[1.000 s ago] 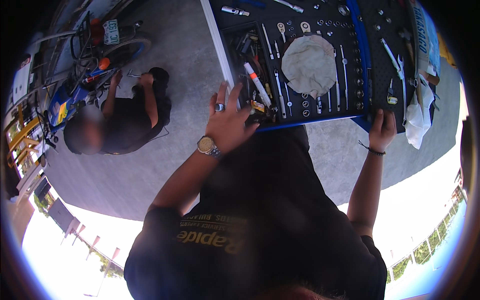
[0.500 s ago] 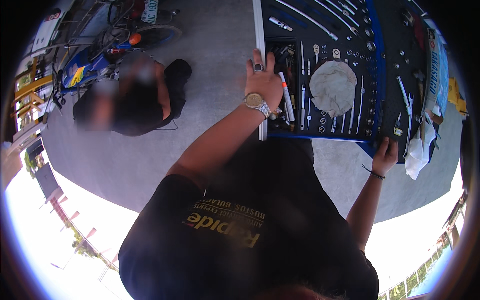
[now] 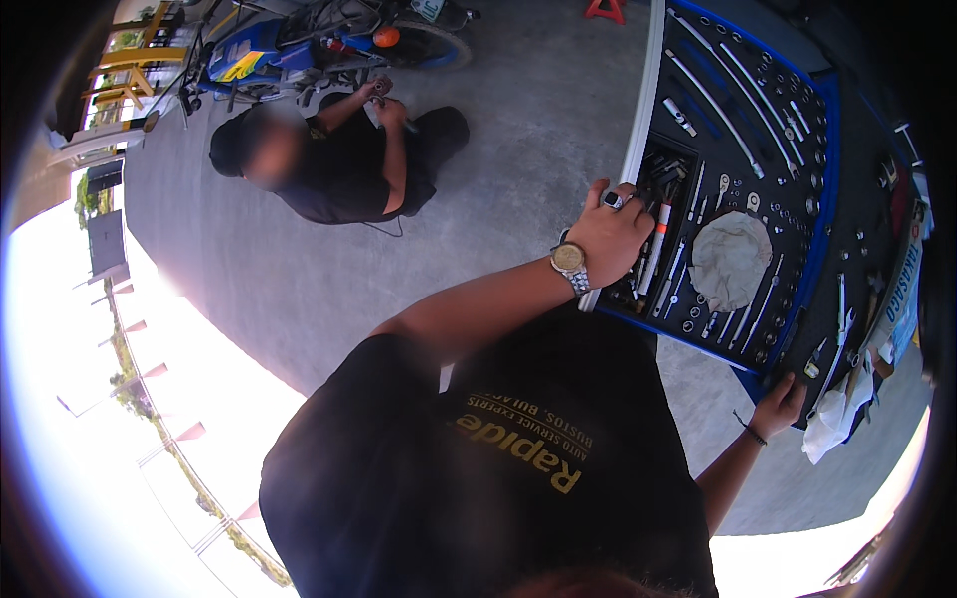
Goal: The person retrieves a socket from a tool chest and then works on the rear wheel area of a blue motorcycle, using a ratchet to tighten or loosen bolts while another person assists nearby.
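My left hand, with a ring and a metal watch, reaches over the left rail of a blue-edged tool drawer. Its fingers curl down at the side compartment of loose small tools; the fingertips are hidden, so what they hold does not show. Close beside it lies a white marker-like tube with an orange band. A crumpled pale cloth rests among wrenches, ratchets and sockets in the drawer. My right hand is closed on the near edge of a dark lower tray.
At the tray's right are a blue-and-white box, white rags and a wrench. To the left, another person crouches on the grey floor beside a blue motorcycle. A red stand is at the top.
The view has swung left, so the drawer and my hands appear farther right and lower. My left hand's spread fingers have curled. The crouching person's head and hands have shifted.
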`<state>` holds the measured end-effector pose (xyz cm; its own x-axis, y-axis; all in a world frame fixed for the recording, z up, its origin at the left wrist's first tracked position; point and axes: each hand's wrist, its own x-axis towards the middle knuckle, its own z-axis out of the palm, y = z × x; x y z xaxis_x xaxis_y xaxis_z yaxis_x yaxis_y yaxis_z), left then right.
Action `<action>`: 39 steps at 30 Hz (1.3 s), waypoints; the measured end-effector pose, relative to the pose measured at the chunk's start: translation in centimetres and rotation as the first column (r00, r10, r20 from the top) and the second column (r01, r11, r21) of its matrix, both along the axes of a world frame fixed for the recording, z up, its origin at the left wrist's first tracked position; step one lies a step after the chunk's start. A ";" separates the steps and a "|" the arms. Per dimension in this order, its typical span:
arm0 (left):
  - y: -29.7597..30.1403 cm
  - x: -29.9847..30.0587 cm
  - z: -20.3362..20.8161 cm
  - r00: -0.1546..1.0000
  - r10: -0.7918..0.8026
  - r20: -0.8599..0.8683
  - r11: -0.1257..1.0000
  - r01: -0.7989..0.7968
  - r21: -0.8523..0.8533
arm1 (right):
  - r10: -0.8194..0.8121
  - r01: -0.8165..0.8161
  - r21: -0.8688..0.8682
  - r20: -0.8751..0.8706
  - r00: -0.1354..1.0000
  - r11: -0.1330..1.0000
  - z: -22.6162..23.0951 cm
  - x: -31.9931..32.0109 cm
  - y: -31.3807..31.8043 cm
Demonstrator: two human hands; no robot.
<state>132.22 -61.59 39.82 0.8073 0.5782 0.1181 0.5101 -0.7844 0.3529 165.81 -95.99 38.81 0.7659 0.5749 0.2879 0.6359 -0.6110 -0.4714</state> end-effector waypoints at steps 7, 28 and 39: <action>1.1 -0.7 -1.2 0.942 0.086 0.324 0.956 0.013 -0.292 | 0.054 -0.057 0.027 0.083 0.995 0.998 0.7 -0.8 1.1; 11.2 12.4 -0.5 0.952 -0.091 0.291 0.993 0.066 0.095 | -0.048 0.049 0.066 -0.019 0.999 0.997 3.1 -2.6 2.8; 27.1 38.4 -2.8 0.984 -0.078 -0.161 0.991 0.094 0.092 | -0.073 0.075 0.066 -0.029 0.997 0.995 3.5 -2.4 3.1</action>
<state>170.60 -34.45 37.02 0.8665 0.4977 0.0393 0.4821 -0.8546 0.1930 163.39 -92.92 42.30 0.8136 0.4966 0.3025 0.5767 -0.6226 -0.5289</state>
